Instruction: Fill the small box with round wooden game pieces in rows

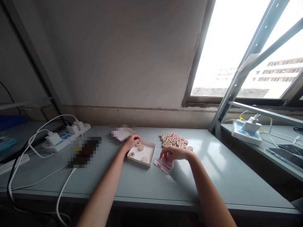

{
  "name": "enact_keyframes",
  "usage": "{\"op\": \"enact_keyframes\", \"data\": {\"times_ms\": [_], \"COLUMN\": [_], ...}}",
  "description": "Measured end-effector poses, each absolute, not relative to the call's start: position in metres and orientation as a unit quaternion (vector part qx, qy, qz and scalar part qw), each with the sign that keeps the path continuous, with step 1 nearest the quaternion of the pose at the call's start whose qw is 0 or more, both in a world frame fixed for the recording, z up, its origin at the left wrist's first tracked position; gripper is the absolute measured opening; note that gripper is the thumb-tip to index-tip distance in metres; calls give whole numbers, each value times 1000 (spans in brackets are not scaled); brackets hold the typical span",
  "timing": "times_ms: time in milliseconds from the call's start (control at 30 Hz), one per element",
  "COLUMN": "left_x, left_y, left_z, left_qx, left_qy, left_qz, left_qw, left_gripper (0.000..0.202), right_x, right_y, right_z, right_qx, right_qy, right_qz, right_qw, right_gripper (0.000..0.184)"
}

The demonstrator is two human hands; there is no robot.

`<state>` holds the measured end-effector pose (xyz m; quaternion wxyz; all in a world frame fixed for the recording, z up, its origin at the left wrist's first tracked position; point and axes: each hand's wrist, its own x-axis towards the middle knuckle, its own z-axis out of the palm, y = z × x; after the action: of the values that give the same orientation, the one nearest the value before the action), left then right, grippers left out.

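Note:
A shallow white box [148, 153] lies on the grey table and holds three round wooden chess pieces [141, 148]. My left hand [131, 141] rests on the box's far left corner, fingers curled on a piece there. A pile of several more wooden pieces [175, 140] sits to the right of the box. My right hand [172, 153] hovers just in front of that pile, fingers bent down and pinched together; what it holds I cannot make out. Under it lies a folded paper with red print [163, 164].
The box's lid [123, 134] lies behind the left hand. A dark object [84, 150] and a white power strip with chargers and cables [65, 135] occupy the left. Another power strip [246, 130] sits on a shelf at right, behind a metal frame post [227, 105].

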<state>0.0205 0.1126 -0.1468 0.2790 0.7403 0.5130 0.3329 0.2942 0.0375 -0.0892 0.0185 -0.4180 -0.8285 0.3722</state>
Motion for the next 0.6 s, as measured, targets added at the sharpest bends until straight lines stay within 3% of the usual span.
{"op": "enact_keyframes", "data": {"times_ms": [267, 600], "left_x": [34, 39], "left_y": [108, 99], "left_z": [-147, -138], "left_qx": [746, 746], "left_qy": [470, 472], "left_qz": [325, 316], "left_qw": [343, 349], "left_gripper": [19, 20], "right_x": [256, 224], "right_y": [27, 15], "right_z": [-91, -106], "right_qx": [-384, -307], "right_qy": [-852, -877], "right_qz": [276, 342], "right_qw": [227, 137], "right_gripper": [25, 27]}}
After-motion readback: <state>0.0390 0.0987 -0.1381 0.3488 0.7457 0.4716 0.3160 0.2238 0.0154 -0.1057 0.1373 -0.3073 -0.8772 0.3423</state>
